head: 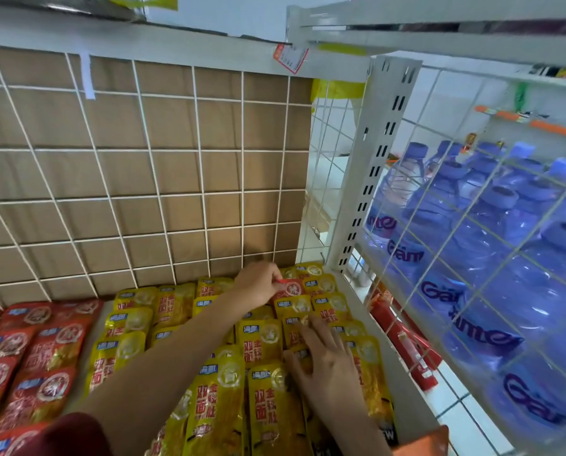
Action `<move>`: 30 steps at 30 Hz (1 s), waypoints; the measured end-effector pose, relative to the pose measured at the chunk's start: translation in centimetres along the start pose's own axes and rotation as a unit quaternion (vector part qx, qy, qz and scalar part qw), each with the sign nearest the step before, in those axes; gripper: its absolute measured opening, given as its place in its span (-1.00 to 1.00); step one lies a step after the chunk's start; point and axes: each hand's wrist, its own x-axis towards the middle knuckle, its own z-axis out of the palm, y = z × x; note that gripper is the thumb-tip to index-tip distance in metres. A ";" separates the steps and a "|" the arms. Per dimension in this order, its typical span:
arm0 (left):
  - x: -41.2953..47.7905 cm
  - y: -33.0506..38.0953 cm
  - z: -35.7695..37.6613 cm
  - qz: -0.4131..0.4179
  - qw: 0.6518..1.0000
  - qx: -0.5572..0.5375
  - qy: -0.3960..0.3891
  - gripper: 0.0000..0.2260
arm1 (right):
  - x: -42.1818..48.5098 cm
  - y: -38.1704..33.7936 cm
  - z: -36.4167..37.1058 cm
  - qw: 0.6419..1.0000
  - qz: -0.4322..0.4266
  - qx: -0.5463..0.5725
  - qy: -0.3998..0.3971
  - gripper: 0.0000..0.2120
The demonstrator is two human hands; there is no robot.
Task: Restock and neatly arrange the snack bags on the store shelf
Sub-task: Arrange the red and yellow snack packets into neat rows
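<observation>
Sorting seems to be the step in hand: a single red bag (288,288) lies among the yellow bags (216,409) at the back right of the shelf (403,396). The main group of red bags (45,350) lies well apart on the left. The left hand (258,286) reaches deep to the rear, close to the wire grid (176,159) that backs the shelf. Its arm is stretched out long from a dark red sleeve at the lower left. Its fingers (275,280) are curled in and pinch the top edge of the red bag, which is flat and not yet lifted clear.

The right hand (327,360) comes in from the lower right and lies palm down on the yellow bags just in front of that spot. Its fingers (311,325) are spread and fairly straight. They press on the packets and grasp nothing.

My guess is that the next move calls for drawing the red bag up and out without dragging the neighbouring yellow ones askew, and the flat right hand is well placed to hold them down. The bag would then need carrying across to the red group on the left. The gap it leaves would want closing, so the yellow rows, already a little uneven, sit straight.
</observation>
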 end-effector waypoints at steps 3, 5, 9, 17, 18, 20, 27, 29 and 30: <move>0.1 0.2 -0.2 -0.018 0.998 -0.066 -0.011 -0.88 | -0.1 0.0 -0.1 1.000 0.007 0.011 -0.012 -0.55; 0.0 0.4 -0.5 -0.009 0.994 -0.108 0.008 -0.96 | 0.0 0.0 -0.1 1.000 0.007 0.018 -0.016 -0.54; -0.1 0.9 -1.5 0.009 0.981 -0.187 0.058 -0.93 | -0.2 0.0 0.1 1.000 0.013 0.021 -0.017 -0.49; -1.1 1.3 -3.5 0.086 0.943 -0.264 0.183 -0.92 | -0.2 -0.3 -0.3 0.999 0.016 0.021 -0.023 -0.37; -1.4 1.3 -3.7 0.095 0.938 -0.265 0.204 -0.92 | -0.3 -0.3 -0.3 0.999 0.015 0.023 -0.022 -0.36; -2.0 1.4 -4.3 0.104 0.924 -0.272 0.249 -0.92 | -0.3 -0.3 -0.4 0.999 0.015 0.024 -0.026 -0.37; -6.9 0.0 -6.5 0.105 0.905 -0.295 0.287 -0.93 | 0.0 -0.1 -0.1 0.999 0.006 0.013 -0.047 -0.38; -8.8 -1.2 -6.9 0.086 0.904 -0.301 0.292 -0.89 | 0.2 -0.1 -0.3 0.998 -0.003 0.005 -0.061 -0.35; -9.7 -1.8 -7.1 0.079 0.902 -0.301 0.298 -0.86 | 0.2 -0.2 -0.4 0.998 -0.008 0.002 -0.059 -0.36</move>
